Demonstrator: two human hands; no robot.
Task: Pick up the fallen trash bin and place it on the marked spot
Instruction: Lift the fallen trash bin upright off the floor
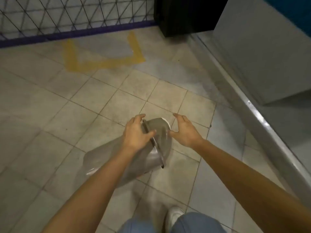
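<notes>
A grey metal trash bin (151,158) lies on its side on the tiled floor, lid end pointing away from me, with a thin wire handle across it. My left hand (136,133) is closed over the bin's upper side near the lid and handle. My right hand (185,130) hovers just right of the lid, fingers spread, thumb close to the lid's rim; contact is unclear. The marked spot (104,52) is a square outlined in yellow tape on the floor, farther ahead and to the left, against the fence.
A black mesh fence with a purple base rail (75,32) runs along the far side. A black cabinet (185,15) stands at the far right corner. A grey wall panel and metal ledge (252,106) run along the right. My shoe (173,216) is below.
</notes>
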